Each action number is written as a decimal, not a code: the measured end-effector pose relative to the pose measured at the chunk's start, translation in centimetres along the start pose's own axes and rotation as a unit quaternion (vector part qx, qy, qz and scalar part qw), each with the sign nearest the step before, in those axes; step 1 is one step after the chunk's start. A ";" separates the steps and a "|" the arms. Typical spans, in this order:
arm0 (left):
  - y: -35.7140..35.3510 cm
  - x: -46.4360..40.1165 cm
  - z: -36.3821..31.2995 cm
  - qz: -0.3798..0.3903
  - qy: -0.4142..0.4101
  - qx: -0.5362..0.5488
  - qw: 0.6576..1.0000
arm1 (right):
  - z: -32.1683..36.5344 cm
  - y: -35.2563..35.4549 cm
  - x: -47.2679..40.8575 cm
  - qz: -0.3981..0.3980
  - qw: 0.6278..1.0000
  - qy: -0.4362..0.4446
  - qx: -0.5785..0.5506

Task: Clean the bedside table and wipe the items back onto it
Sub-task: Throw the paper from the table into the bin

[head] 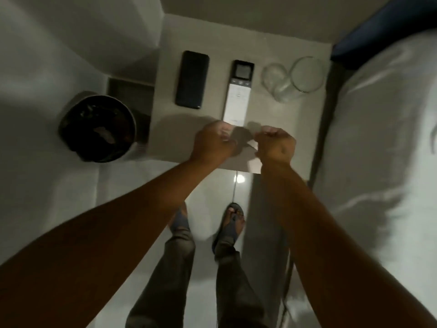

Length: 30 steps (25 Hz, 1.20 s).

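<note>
A pale bedside table (pixel 272 114) carries a black phone (pixel 192 79), a white remote (pixel 238 93) with a dark screen, and two clear glasses, a smaller one (pixel 277 81) and a larger one (pixel 307 74). Over the table's front edge, my left hand (pixel 212 143) and my right hand (pixel 275 144) each grip an end of a pale wipe (pixel 248 153) stretched between them. All fingers are curled. The wipe's lower part hangs past the table edge. The remote's near end lies just beyond my left hand.
A round black bin (pixel 98 129) with rubbish stands on the floor left of the table. The bed with white sheets (pixel 378 150) runs along the right. My feet in sandals (pixel 230 223) stand on glossy tiles in front of the table.
</note>
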<state>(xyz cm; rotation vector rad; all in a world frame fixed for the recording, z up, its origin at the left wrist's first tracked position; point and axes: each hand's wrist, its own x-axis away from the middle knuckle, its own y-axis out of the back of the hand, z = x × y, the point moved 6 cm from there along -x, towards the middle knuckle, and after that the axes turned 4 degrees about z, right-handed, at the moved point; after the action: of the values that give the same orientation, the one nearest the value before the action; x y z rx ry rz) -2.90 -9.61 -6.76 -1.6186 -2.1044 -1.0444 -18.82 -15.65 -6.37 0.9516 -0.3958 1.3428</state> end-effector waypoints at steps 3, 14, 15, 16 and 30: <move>-6.3 -1.0 -2.5 0.033 -0.017 -0.050 0.998 | -1.5 7.3 -3.3 -0.083 0.995 0.007 0.060; -7.8 -3.0 2.3 -0.012 0.117 0.161 0.980 | -3.0 3.7 -5.8 -0.025 0.999 -0.024 -0.024; -6.4 -2.4 2.5 -0.019 0.107 0.149 0.983 | -2.6 2.7 -4.9 -0.012 0.999 -0.017 -0.026; -4.7 -1.6 2.9 -0.029 0.099 0.142 0.984 | -2.3 1.5 -3.7 0.007 0.999 -0.012 -0.030; 25.0 4.6 21.7 -0.272 0.225 0.298 0.887 | -3.9 -34.1 11.4 0.366 0.911 0.012 0.192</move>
<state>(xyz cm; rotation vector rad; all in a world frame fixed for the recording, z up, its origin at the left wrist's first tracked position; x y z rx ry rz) 22.95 11.35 -9.83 -0.4509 -2.2565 -0.6930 14.62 -3.30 -12.27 1.1611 -0.5066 2.1743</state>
